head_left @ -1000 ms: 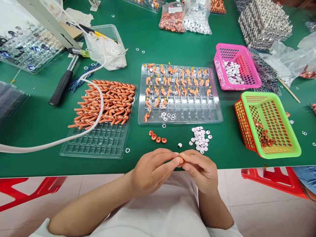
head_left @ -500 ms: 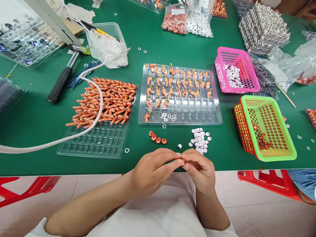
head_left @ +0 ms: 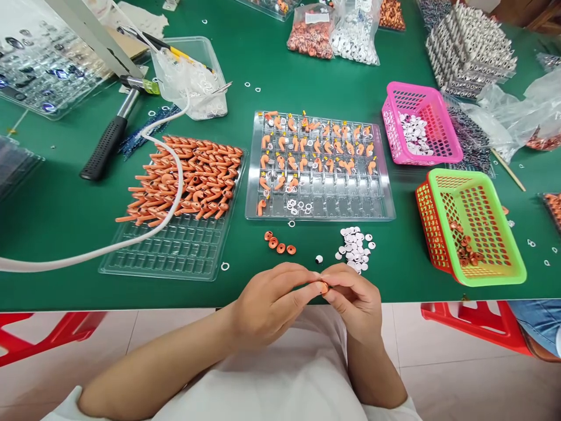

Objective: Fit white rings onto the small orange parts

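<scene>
Clear tray: top three rows filled with orange pieces, fourth row partly filled, fifth row holds one. Rest of cells bare, so judged about half done.
Four loose caps and white disc pile lie unused on counter.
Held cap is pinched between fingertips of left hand and right hand, over near edge of counter. Fingers of both hands closed tight on it.

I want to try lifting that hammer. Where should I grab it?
Best grab the hammer by its black ribbed handle, reaching down from above. It lies flat on the green table with open mat left of the handle, while its head end is hidden by the metal arm.
</scene>
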### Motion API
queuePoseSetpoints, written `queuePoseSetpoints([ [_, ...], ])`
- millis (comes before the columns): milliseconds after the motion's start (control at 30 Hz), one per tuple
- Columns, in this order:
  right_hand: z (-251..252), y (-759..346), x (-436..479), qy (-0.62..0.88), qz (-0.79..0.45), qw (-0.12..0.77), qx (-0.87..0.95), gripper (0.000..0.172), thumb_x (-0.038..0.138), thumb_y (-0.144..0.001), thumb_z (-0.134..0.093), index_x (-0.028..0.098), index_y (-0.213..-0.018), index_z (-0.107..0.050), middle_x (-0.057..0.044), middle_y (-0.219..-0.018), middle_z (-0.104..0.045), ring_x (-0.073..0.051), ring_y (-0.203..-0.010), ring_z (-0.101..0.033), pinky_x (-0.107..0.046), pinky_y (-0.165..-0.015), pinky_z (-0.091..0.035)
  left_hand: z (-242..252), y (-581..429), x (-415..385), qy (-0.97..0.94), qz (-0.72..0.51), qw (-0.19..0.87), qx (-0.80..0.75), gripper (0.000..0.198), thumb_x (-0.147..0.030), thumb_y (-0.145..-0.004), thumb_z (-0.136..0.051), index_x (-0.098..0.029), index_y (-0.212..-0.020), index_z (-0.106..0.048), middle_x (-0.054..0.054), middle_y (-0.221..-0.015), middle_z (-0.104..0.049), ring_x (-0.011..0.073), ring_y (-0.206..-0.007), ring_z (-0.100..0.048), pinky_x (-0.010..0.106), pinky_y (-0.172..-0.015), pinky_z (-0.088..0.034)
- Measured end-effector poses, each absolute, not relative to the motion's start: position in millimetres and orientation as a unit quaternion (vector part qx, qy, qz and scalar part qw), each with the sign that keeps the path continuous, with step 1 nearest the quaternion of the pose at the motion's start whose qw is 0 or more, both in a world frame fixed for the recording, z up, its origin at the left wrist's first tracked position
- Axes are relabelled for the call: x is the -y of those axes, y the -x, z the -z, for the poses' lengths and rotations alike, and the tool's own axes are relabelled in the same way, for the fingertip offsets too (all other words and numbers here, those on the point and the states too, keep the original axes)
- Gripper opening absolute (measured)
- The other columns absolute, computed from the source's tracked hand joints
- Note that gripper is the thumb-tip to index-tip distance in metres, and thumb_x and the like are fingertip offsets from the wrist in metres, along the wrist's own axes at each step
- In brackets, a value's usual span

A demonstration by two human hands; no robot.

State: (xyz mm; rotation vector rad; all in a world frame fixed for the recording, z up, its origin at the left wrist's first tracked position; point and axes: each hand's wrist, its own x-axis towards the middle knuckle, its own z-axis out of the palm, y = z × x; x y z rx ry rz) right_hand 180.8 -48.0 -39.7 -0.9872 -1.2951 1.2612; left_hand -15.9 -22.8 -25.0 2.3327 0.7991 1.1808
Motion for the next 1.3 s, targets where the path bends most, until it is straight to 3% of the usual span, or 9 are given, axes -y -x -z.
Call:
queuePoseSetpoints([
  [700,39.9,-182.6,46.8,0.399,-0.507,0.519,0.560,0.032,0.013,-0.088,-0.070,0.032,-0.113,-0.074,-0.006,-0.093,-0.075,-0.019,-0.083,-0.072,-0.031,-0.064,-0.062,25.4,17.1,21.4,-0.837,-0.414,0.219,-0.283,0.030,-0.005,-0.095,-0.048,-0.014,-0.121,-0.061,0.012,-0.103,-0.073,0.0181,-0.096,-0.068,0.030,-0.080,-0.061],
  [1300,41.3,-178.0,48.1,0.411,-0.449,0.510,0.607,0.043,0.006,-0.087,-0.067,0.033,-0.121,-0.069,-0.004,-0.103,-0.076,-0.020,-0.092,-0.071,-0.035,-0.076,-0.061,29.5,14.5,26.7,-0.824,-0.432,0.213,-0.297,0.033,-0.006,-0.093,-0.054,-0.012,-0.125,-0.057,0.012,-0.104,-0.073,0.0192,-0.096,-0.068,0.033,-0.078,-0.061],
])
